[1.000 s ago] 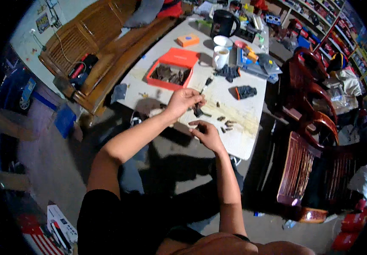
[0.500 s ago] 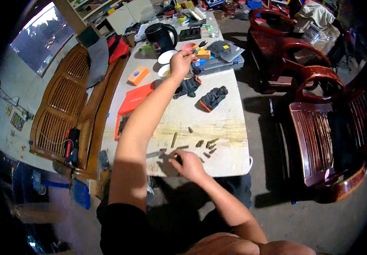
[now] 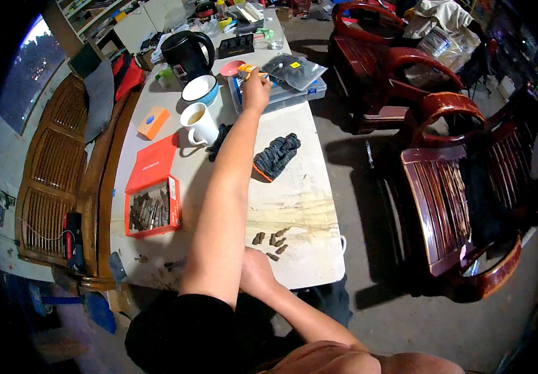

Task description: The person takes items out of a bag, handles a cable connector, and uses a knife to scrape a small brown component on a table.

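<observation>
On the counter you have one black electric kettle, near a blue bowl; wooden armchairs stand at your right.

Light from above falls strongest on the pale bench and the left forearm, while the concrete-grey floor is dimmer. Heavy shadow pools beside the varnished armchairs, whose curved arms carry hard glints. The window glows pale near its top, fringed with purple. Fisheye distortion bows the wooden settee — and the corners drop to black. The middle of the bench looks fairly crisp; the far clutter turns soft, and the left hand shows little fingertip detail.
</observation>
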`<state>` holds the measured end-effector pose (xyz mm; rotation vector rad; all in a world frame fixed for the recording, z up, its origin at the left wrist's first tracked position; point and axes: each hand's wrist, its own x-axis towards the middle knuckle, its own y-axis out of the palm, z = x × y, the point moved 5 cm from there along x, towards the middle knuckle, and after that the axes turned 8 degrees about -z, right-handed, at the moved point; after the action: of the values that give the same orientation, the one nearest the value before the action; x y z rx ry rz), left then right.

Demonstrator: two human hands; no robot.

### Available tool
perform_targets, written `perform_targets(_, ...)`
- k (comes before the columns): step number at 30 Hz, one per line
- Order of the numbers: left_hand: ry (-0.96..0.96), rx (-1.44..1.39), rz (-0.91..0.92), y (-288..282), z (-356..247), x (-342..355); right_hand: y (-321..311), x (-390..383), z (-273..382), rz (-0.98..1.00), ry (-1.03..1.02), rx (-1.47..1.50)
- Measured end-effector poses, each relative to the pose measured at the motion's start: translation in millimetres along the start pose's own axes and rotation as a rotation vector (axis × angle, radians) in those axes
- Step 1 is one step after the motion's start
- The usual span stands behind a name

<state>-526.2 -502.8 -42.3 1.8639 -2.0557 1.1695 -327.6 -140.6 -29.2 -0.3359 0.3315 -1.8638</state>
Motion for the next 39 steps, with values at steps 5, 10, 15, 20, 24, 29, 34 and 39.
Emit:
perform_targets(5,0.105,0.021,0.134,-5.4,0.0,-27.9,3.7,-5.8,-4.7,-0.018,-0.003,-0.013)
perform_targets(10,0.242,-0.04,0.156,-62.4,-15.9,-49.5,-10.2,-10.9,7.3,-0.09,-0.057,0.0)
perform_targets(15,-0.058,-0.253,0.417,-178.6,-30.3,-128.7,-20.8,-5.0,-10.0,-0.241,0.036,0.139)
perform_targets(20,-0.685,-0.322,0.518,-322.5,-68.6,-277.1,-4.8,-18.1,-7.9,-0.455,0.03,0.248)
perform_targets(24,-0.876,-0.362,0.52,-380.6,-94.0,-360.1,30.3,-45.0,21.3,-0.359,-0.134,0.264)
perform_targets(29,-0.844,-0.297,0.485,-386.7,-78.3,-377.3,49.2,-58.1,25.1,-0.248,-0.158,0.284)
perform_targets(34,-0.767,-0.377,0.353,-328.9,-63.5,-334.5,22.6,-40.7,-3.3,-0.503,-0.076,0.374)
perform_targets(39,0.113,0.099,0.365,-209.9,-58.5,-253.9,-35.1,-17.4,-27.8,-0.689,0.015,0.439)
